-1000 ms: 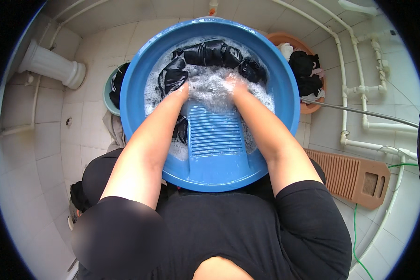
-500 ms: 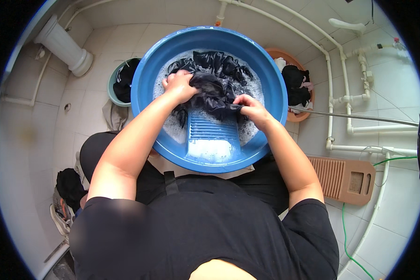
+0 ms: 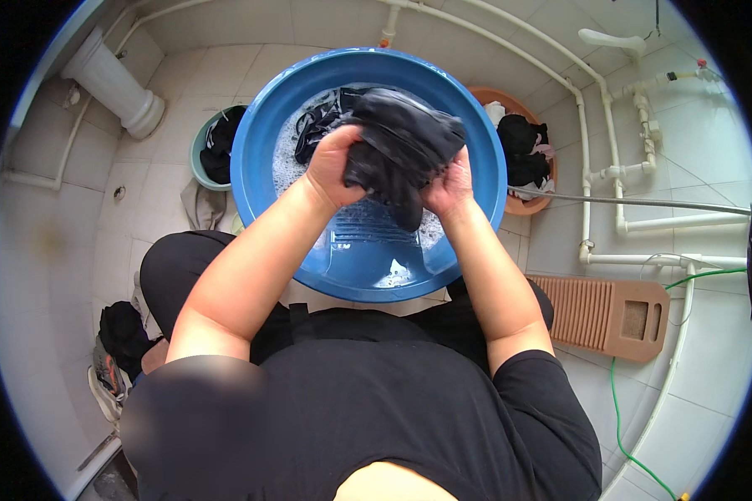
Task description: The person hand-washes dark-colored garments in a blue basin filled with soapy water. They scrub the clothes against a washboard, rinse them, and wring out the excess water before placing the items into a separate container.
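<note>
One black cloth (image 3: 403, 134) in my remote view, left hand (image 3: 334, 167) and right hand (image 3: 449, 185) grasping opposite sides, above a sudsy blue basin (image 3: 255, 171)

Washtub (image 3: 246, 171), blue, with sudsy water (image 3: 287, 163). Black garment (image 3: 405, 134), wet, bunched between my left hand (image 3: 338, 167) and my right hand (image 3: 449, 184), above the washtub. Left of washtub: pale green basin (image 3: 199, 173), dark laundry (image 3: 220, 152). Right: orange basin (image 3: 536, 204), mixed laundry (image 3: 525, 154). Right, nearer me: brown washboard (image 3: 576, 313).

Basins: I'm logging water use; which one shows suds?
The large blue basin beneath the left hand and right hand. White suds show inside it; the green basin and orange basin show only clothes.
</note>
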A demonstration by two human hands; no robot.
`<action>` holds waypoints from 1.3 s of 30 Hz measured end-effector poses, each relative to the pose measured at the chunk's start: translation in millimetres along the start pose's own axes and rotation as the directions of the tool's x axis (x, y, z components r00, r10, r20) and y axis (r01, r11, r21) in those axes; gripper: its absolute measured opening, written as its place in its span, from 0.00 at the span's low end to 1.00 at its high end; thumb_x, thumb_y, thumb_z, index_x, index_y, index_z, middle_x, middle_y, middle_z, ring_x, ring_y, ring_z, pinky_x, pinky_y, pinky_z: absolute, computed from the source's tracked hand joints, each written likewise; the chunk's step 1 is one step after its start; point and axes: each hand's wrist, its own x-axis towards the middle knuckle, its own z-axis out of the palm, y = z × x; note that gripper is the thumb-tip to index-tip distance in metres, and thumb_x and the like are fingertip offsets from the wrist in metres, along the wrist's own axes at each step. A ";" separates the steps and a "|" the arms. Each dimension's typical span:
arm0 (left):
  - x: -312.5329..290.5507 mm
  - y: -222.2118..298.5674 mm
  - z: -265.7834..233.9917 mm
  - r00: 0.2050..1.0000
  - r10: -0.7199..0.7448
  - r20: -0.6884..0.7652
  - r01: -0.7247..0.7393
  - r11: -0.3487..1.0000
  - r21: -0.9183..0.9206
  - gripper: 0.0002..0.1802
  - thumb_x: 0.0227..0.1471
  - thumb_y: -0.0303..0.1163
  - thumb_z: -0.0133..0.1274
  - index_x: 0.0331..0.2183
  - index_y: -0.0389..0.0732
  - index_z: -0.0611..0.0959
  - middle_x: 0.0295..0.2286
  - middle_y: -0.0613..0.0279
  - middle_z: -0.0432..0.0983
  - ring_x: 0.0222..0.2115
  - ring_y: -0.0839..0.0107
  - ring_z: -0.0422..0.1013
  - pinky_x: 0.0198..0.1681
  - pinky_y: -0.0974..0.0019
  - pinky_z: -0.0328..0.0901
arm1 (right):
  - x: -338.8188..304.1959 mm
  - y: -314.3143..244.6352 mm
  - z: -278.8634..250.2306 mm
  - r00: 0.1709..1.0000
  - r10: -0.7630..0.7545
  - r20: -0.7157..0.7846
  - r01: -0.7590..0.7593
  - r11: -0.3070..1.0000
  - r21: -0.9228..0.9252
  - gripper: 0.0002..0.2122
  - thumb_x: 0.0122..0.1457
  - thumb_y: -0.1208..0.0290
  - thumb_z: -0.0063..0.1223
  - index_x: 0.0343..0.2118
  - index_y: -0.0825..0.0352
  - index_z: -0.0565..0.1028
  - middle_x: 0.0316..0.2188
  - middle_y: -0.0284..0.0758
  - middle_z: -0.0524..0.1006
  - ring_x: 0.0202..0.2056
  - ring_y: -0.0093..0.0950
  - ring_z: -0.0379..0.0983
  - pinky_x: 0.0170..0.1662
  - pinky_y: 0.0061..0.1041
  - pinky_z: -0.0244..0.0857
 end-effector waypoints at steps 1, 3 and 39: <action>2.5 1.1 -10.9 0.996 0.026 -0.087 -0.028 0.999 -0.020 0.19 0.51 0.37 0.39 0.37 0.34 0.76 0.37 0.53 0.75 0.39 0.62 0.71 0.47 0.58 0.63 | 2.4 2.2 -2.9 0.999 -0.014 -0.033 0.015 1.000 0.016 0.29 0.53 0.44 0.39 0.51 0.63 0.67 0.50 0.40 0.68 0.53 0.38 0.62 0.57 0.41 0.52; 2.8 3.8 -38.9 0.958 0.132 -0.253 -0.094 0.983 0.159 0.18 0.50 0.36 0.39 0.38 0.35 0.76 0.36 0.56 0.75 0.39 0.64 0.71 0.47 0.60 0.63 | 8.8 6.0 -13.5 0.995 -0.016 -0.096 0.023 0.997 0.068 0.25 0.53 0.49 0.42 0.45 0.65 0.71 0.46 0.40 0.71 0.48 0.37 0.66 0.55 0.41 0.56; -28.0 -63.4 -77.2 0.887 0.450 0.107 0.072 -0.363 0.929 0.09 0.48 0.33 0.47 0.25 0.37 0.73 0.33 0.49 0.70 0.38 0.53 0.66 0.45 0.54 0.58 | -23.1 51.5 -51.3 0.854 -0.195 0.483 0.373 -0.418 -0.828 0.18 0.39 0.57 0.55 0.26 0.68 0.70 0.33 0.44 0.69 0.36 0.42 0.68 0.41 0.39 0.63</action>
